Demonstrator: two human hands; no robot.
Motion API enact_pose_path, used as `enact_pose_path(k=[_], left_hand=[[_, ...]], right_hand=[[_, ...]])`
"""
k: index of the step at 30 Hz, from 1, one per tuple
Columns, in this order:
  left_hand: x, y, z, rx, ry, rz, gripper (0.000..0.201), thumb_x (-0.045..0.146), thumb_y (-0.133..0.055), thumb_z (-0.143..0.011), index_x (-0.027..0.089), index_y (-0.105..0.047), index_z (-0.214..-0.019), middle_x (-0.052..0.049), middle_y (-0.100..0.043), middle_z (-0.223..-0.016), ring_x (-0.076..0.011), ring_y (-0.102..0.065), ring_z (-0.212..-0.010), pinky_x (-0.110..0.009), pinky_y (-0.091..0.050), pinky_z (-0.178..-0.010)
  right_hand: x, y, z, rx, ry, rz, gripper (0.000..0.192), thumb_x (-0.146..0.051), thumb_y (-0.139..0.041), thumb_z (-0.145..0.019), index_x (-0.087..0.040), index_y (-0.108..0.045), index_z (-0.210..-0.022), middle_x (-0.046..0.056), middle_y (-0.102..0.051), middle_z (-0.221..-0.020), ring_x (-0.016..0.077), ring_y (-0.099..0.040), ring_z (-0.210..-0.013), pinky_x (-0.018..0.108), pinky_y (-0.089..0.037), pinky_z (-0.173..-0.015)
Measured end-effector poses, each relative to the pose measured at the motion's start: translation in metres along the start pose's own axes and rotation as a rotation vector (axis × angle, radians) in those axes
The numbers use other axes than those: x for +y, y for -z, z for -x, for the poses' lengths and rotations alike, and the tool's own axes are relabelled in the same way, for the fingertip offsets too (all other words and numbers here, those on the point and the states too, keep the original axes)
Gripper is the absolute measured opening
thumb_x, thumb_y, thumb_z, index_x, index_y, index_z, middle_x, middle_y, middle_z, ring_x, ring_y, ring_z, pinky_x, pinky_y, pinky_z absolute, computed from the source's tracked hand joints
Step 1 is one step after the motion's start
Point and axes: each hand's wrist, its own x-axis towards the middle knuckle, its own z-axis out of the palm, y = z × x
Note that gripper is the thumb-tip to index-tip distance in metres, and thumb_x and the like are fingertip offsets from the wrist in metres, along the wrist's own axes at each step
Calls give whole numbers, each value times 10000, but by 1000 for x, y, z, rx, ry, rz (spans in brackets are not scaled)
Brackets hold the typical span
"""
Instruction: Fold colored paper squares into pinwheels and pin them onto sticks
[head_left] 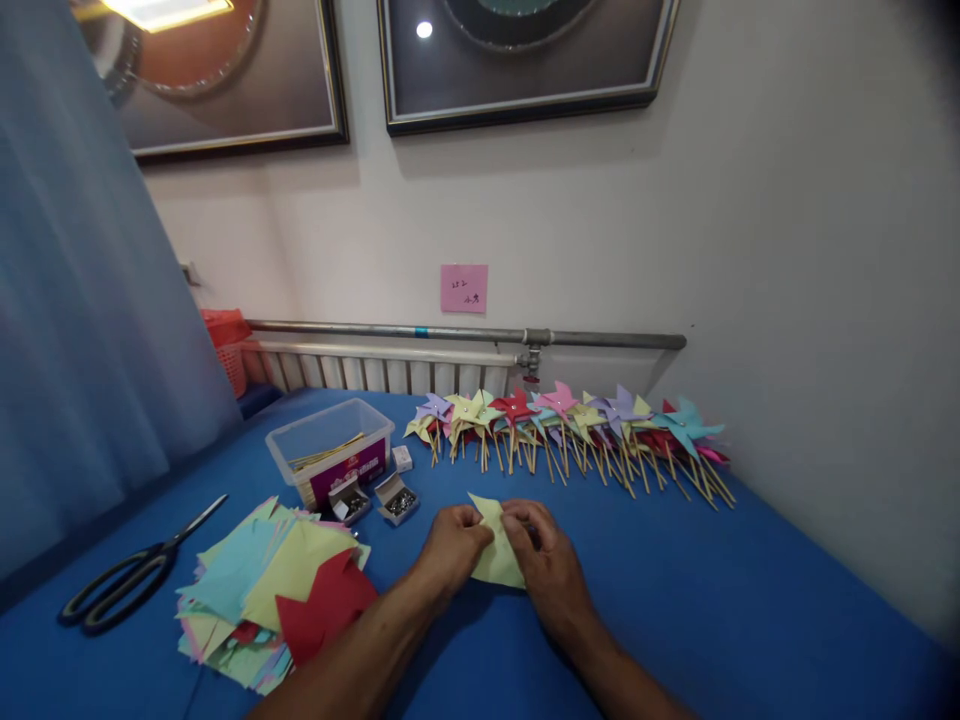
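Note:
A pale yellow-green paper square (496, 550) lies on the blue table (712, 610) in front of me. My left hand (448, 552) pinches its left edge with closed fingers. My right hand (546, 566) presses on its right side, fingertips curled over the paper's middle. Both hands meet over the sheet, and part of the paper is hidden beneath them.
A stack of coloured paper squares (270, 590) lies at the left, with black scissors (127, 580) beyond it. A clear plastic box (330, 450) and two small open boxes of pins (375, 498) stand behind. A row of finished paper pinwheels (570, 430) lines the far edge by the wall.

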Motion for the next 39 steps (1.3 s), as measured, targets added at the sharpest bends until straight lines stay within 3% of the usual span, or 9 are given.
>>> enact_pose_path(k=[3, 9, 13, 19, 27, 35, 39], left_hand=[[2, -1, 1, -13, 9, 19, 152, 65, -579, -626, 172, -491, -565, 58, -471, -443, -66, -369, -387, -206, -251, -423], [-5, -1, -2, -30, -14, -13, 170, 75, -577, -641, 183, -468, -570, 62, -469, -449, -66, -360, -391, -207, -245, -424], [-7, 0, -2, -54, -38, -39, 160, 89, -586, -648, 181, -473, -580, 62, -470, -465, -65, -364, -406, -203, -253, -427], [-5, 1, 0, -75, -51, -85, 159, 113, -589, -648, 182, -462, -582, 66, -457, -465, -64, -362, -414, -200, -245, -429], [-7, 2, -3, -62, -48, -59, 150, 106, -580, -641, 181, -465, -581, 65, -454, -454, -67, -357, -405, -209, -243, -433], [-4, 2, -2, -85, -3, 33, 170, 143, -641, -624, 177, -477, -594, 57, -489, -465, -69, -393, -405, -207, -272, -437], [-5, 2, -3, -69, -12, -8, 158, 120, -613, -631, 178, -473, -586, 57, -488, -458, -69, -385, -399, -204, -254, -429]], right_hand=[[0, 1, -1, 11, -56, -73, 345, -514, -506, -921, -229, -700, -919, 62, -711, -1007, 231, -645, -913, 315, -488, -822], [2, 3, -9, 71, -155, -241, 332, -542, -726, -738, -215, -667, -736, 54, -698, -873, 228, -622, -821, 312, -486, -733], [5, 1, -11, 90, -274, -391, 369, -537, -765, -694, -213, -654, -830, 19, -664, -751, 186, -582, -665, 286, -470, -605], [11, -1, -10, 107, -320, -451, 409, -517, -807, -656, -201, -669, -875, 22, -677, -787, 172, -590, -676, 277, -481, -611], [25, -5, -11, -14, -369, -501, 498, -526, -835, -602, -195, -668, -935, 23, -683, -777, 175, -616, -626, 282, -489, -570], [17, 2, -10, -124, -321, -415, 385, -477, -768, -707, -192, -675, -949, 11, -701, -783, 176, -620, -652, 277, -486, -600], [11, 3, -9, -106, -332, -434, 410, -496, -742, -734, -194, -669, -1001, 8, -695, -756, 166, -609, -627, 267, -471, -575]])
